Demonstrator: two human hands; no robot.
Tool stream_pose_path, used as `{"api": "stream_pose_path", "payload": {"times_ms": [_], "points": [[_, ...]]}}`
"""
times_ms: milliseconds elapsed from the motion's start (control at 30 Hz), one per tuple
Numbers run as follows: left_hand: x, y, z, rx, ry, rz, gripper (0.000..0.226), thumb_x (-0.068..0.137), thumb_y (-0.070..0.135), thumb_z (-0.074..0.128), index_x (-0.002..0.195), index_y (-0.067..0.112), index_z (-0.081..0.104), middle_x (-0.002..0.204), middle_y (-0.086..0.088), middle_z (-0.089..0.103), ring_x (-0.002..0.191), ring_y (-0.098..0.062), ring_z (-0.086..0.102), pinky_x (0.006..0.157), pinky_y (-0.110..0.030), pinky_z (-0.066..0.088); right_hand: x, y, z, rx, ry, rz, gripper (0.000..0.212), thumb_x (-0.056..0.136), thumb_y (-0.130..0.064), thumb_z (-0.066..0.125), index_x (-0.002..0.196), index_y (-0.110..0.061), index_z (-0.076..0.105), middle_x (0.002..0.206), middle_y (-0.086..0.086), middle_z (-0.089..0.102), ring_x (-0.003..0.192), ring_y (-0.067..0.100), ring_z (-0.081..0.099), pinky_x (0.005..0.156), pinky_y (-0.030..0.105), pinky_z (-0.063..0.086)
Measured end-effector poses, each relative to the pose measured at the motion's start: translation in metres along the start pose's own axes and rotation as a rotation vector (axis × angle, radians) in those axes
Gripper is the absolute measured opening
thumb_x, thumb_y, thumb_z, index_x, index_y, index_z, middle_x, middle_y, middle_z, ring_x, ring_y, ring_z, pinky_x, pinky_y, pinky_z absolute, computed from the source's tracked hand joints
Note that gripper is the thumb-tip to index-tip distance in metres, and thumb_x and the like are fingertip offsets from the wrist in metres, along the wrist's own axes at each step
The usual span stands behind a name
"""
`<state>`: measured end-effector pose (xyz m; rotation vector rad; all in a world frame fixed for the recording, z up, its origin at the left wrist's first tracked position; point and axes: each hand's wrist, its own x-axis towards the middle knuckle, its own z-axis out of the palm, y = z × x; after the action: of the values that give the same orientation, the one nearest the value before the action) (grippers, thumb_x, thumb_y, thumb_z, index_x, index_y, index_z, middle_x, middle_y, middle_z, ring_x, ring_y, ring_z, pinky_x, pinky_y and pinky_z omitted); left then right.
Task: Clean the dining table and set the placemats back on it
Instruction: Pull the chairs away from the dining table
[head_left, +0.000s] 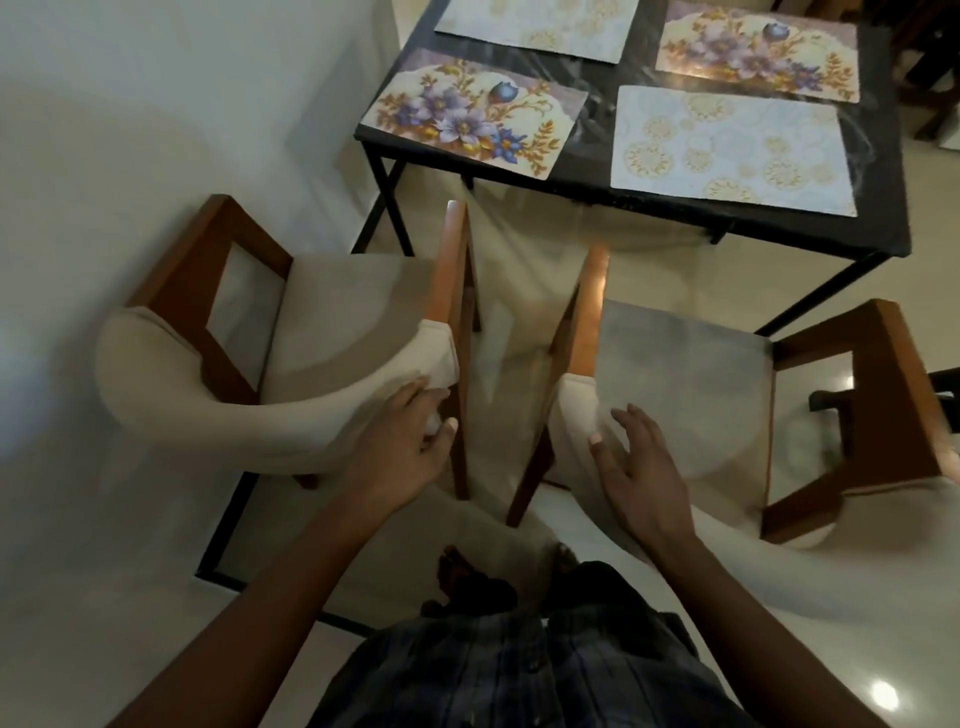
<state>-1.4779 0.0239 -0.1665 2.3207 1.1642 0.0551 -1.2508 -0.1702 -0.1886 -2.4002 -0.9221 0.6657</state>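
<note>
- I judge the task to be near its end: all four placemats lie flat on the black rectangular bench with thin metal legs (602, 119), so what remains is tidying around it.
- Two purple-and-gold floral rectangular placemats sit on diagonally opposite quarters of the bench, one at its near-left (475, 111) and one at its far-right (756, 49).
- Two pale placemats with gold medallions fill the other quarters, one at its near-right (732, 148) and one at its far-left (535, 26).
- The mats look stiff and smooth, with crisp edges. The bare dark top between them shows faint streaks, so it may want one more wipe.
- My left hand (400, 452) has a closed grip on a small white wad (434, 423), perhaps a cloth or tissue; blur keeps me from saying which.
- That hand is at the end of the backrest of the cream-upholstered wooden chair (332, 322), off the bench's near-left corner.
- My right hand (639, 467) is open, fingers spread, at the padded backrest of a second, grey-seated wooden chair (685, 374) on the bench's near side. I cannot tell whether it touches.
- Both chairs stand apart from the bench. The next move, I think, calls for a firm hold on each curved, soft backrest and a straight push in, keeping the armrests clear of the bench's legs.
</note>
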Motion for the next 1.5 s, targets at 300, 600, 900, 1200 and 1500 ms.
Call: {"api": "stream_pose_path", "payload": {"times_ms": [300,600,900,1200,1500], "points": [[-0.002,-0.072,-0.047,0.022,0.113,-0.214,0.068,0.091,0.056,0.041,0.139,0.014,0.064,0.154,-0.011,0.054,0.142,-0.030,0.050,0.116,-0.050,0.041,0.041,-0.068,0.038,0.058,-0.075,-0.158,0.060,0.104,-0.050,0.053,0.155,-0.019,0.044,0.165,0.003,0.037,0.153,0.019,0.031,0.124,0.045,0.031],[-0.009,-0.143,-0.064,0.203,0.055,-0.422,0.075,0.092,0.070,0.029,0.136,0.022,0.066,0.159,-0.010,0.048,0.152,-0.031,0.035,0.124,-0.050,0.019,0.077,-0.119,0.065,0.029,-0.289,-0.226,0.064,0.104,-0.054,0.049,0.159,-0.024,0.035,0.169,0.001,0.028,0.154,0.020,0.029,0.120,0.042,0.031],[0.027,-0.251,-0.102,0.337,0.058,-0.470,0.072,0.088,0.070,0.032,0.133,0.028,0.069,0.160,-0.005,0.048,0.153,-0.031,0.032,0.126,-0.055,0.011,0.104,-0.182,0.124,0.050,-0.376,-0.204,0.076,0.102,-0.055,0.053,0.162,-0.020,0.025,0.171,0.001,0.020,0.146,0.029,0.042,0.113,0.046,0.045],[0.091,-0.369,-0.146,0.173,0.127,-0.519,0.075,0.098,0.040,0.066,0.161,0.015,0.034,0.172,-0.015,0.022,0.159,-0.039,0.015,0.126,-0.057,0.022,0.116,-0.224,0.193,-0.062,-0.218,0.144,0.111,0.092,-0.060,0.066,0.165,-0.027,-0.011,0.171,-0.002,-0.025,0.159,0.039,0.001,0.124,0.057,0.023],[0.123,-0.406,-0.163,-0.347,0.188,-0.796,0.095,0.080,0.032,0.087,0.157,0.012,0.035,0.151,-0.022,0.052,0.136,-0.044,0.052,0.112,-0.053,0.043,0.147,-0.236,0.197,-0.002,-0.112,0.342,0.104,0.096,-0.032,0.068,0.165,-0.028,-0.011,0.164,0.019,0.016,0.134,0.045,0.049,0.102,0.052,0.049]]}}
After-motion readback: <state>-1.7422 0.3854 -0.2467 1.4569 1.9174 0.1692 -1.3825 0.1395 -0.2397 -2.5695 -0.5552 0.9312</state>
